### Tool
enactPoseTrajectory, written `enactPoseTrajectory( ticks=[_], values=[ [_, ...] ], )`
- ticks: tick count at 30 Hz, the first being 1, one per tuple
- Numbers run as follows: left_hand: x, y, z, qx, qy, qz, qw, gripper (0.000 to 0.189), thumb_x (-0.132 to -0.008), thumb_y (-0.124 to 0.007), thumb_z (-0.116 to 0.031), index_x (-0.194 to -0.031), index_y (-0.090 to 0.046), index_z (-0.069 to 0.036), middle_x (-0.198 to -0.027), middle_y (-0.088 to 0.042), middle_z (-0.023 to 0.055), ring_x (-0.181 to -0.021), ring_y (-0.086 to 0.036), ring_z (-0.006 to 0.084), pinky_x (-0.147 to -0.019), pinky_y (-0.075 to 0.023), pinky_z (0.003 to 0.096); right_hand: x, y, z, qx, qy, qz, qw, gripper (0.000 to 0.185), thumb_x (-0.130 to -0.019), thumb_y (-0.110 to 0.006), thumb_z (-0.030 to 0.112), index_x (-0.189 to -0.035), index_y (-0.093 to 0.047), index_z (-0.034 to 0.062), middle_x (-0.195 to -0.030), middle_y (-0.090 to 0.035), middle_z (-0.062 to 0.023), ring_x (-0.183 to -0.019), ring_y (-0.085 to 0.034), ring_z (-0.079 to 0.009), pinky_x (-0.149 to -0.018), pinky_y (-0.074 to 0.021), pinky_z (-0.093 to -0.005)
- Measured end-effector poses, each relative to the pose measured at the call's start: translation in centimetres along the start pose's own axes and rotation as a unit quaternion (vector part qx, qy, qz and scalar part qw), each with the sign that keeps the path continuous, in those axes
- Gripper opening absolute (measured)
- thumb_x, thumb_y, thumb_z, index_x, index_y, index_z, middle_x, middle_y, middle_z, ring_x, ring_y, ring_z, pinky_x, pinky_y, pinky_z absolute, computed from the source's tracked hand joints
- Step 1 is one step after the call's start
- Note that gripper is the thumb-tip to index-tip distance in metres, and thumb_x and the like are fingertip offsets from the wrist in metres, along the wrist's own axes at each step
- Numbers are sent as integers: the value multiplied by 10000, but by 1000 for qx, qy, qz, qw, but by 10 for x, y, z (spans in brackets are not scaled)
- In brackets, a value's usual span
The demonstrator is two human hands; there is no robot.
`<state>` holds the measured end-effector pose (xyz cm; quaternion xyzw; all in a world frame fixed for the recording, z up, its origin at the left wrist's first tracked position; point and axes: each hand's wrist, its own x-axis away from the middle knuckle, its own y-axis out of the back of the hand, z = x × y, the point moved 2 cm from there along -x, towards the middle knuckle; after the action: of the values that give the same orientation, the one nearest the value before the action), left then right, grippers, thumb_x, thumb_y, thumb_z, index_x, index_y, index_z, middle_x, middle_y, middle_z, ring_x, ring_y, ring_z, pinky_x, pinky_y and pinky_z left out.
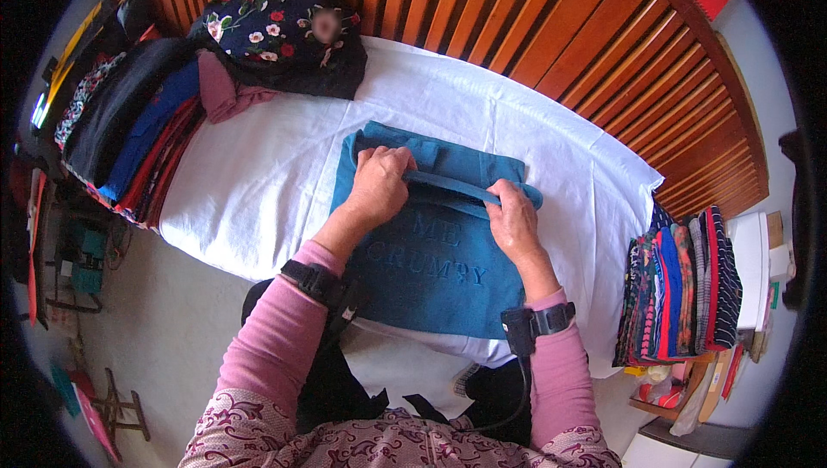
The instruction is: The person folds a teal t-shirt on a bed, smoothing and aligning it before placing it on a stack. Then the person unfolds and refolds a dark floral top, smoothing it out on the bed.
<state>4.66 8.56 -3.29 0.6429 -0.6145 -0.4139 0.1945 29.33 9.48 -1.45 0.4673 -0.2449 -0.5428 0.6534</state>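
A teal garment (pixel 446 300) with raised lettering on its front lies on a white sheet in front of me. My left hand (pixel 381 177) grips one end of a raised, folded strip of its fabric (pixel 452 185). At the other end of that strip, my right hand (pixel 515 216) pinches the cloth, and a rolled bit sticks out past the fingers. Behind both hands a folded flap (pixel 446 153) of the same garment lies flat. Black devices are strapped on both wrists. The fingertips of my left hand are mostly hidden by the fist.
Left on the white sheet (pixel 239 164) stands a stack of folded clothes (pixel 142 126), beside a dark floral garment (pixel 278 29) and a pink cloth (pixel 223 90). Another row of folded clothes (pixel 678 287) is at the right. A slatted wooden headboard (pixel 478 9) runs along the back.
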Motion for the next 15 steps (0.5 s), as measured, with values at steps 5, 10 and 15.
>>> enactPoseTrajectory(
  ticks=[5,10,15],
  values=[
    [-1,4,1,26,24,6,999,344,-678,-553,86,-973,-604,-83,-887,-633,148,-952,-594,365,-898,-414,443,-1,2,-1,-15,10,7,1000,175,-794,-650,29,-960,-596,38,-990,-651,-182,-965,-616,-397,-821,-488,-482],
    [0,10,1,36,17,10,999,283,-708,-570,52,-960,-583,-74,-866,-654,146,-930,-617,358,-905,-414,443,-3,10,3,-75,20,19,997,229,-781,-604,-28,-1003,-605,27,-984,-655,-166,-955,-636,-341,-834,-503,-434],
    [-2,16,-3,63,11,31,997,265,-710,-589,-9,-968,-577,-70,-887,-649,125,-938,-607,355,-907,-409,444,-4,20,9,-161,51,-2,986,369,-775,-594,-65,-1128,-620,37,-991,-665,-146,-935,-666,-268,-850,-520,-382]
  ],
)
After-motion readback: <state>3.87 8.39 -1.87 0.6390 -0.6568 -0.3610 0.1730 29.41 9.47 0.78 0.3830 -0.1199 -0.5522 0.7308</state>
